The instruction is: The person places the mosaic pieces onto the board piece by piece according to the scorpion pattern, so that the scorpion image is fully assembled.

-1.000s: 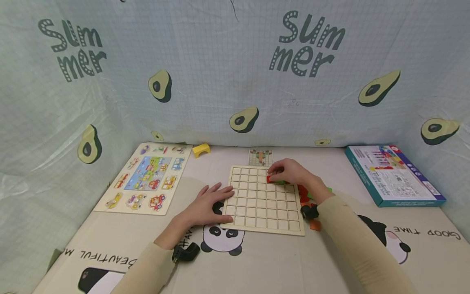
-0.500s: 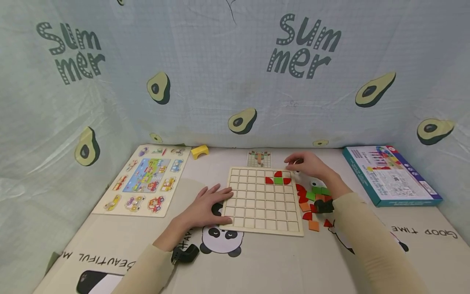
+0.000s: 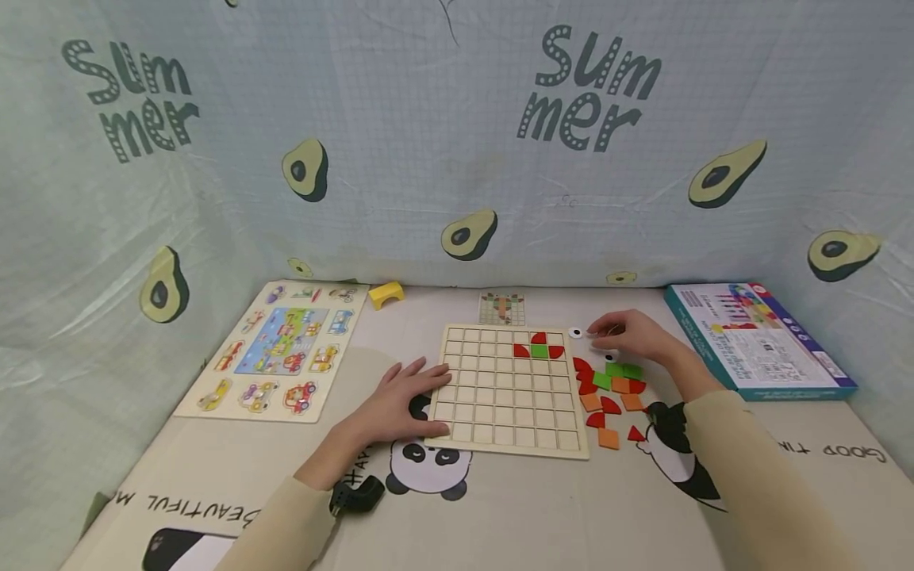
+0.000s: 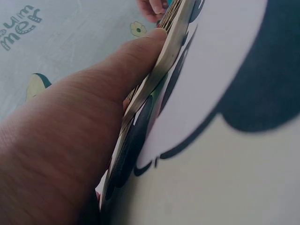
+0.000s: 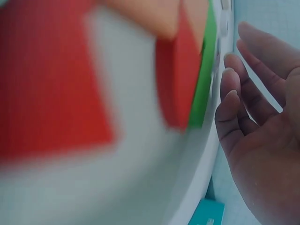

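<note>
Against the left edge of a wooden grid board (image 3: 493, 390) rests my left hand (image 3: 393, 406), fingers spread and thumb near its lower corner. In the left wrist view the thumb (image 4: 136, 58) lies along the board's edge. Three red rounded pieces (image 3: 556, 352) surround a green square (image 3: 539, 351) in the board's upper right. My right hand (image 3: 635, 339), fingers loosely bent, hovers right of the board near two eye discs (image 3: 575, 333). The right wrist view shows nothing between its fingers. Below it lie several loose red, green and orange tiles (image 3: 608, 438).
A small pattern card (image 3: 502, 308) lies behind the board. On the left are a vehicle picture puzzle (image 3: 282, 341) and a yellow arch block (image 3: 386, 294). A flat teal-edged box (image 3: 760, 341) lies at the right, and a printed fabric wall stands behind.
My right hand has lifted off the board's upper right and moved right, then nearer, to above the loose tiles. The pieces it covered on the board now show. My left hand stays put.
</note>
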Action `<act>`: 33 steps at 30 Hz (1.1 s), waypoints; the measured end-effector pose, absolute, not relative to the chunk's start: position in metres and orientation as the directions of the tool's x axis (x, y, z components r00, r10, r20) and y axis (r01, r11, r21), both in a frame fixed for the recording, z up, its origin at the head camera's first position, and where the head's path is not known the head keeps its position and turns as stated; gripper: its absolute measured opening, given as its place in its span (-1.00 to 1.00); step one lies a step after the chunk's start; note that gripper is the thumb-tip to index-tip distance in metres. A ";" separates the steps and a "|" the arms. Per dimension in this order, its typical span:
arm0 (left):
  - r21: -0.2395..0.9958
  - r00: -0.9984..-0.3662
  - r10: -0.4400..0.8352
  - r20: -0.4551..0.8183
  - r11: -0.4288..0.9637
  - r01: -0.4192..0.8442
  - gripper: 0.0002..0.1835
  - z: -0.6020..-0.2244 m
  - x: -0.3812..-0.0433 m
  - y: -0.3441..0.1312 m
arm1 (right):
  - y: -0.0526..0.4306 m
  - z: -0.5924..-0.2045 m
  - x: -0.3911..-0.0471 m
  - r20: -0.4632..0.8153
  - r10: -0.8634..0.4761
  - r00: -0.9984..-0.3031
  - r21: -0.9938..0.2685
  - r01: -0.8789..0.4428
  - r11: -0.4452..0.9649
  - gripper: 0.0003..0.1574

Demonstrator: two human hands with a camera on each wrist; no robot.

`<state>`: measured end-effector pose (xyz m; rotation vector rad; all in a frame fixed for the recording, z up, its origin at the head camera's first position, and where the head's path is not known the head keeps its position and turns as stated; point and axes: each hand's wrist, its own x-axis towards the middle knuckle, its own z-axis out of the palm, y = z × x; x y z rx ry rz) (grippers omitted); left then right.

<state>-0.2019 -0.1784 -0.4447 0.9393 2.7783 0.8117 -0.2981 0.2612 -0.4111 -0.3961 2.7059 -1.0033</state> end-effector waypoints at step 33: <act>0.487 -0.766 0.632 0.120 0.635 0.600 -0.11 -0.446 -0.198 -0.185 | 0.277 -0.409 -0.278 -0.122 -0.377 -0.918 -0.585 -0.240 0.774 -0.69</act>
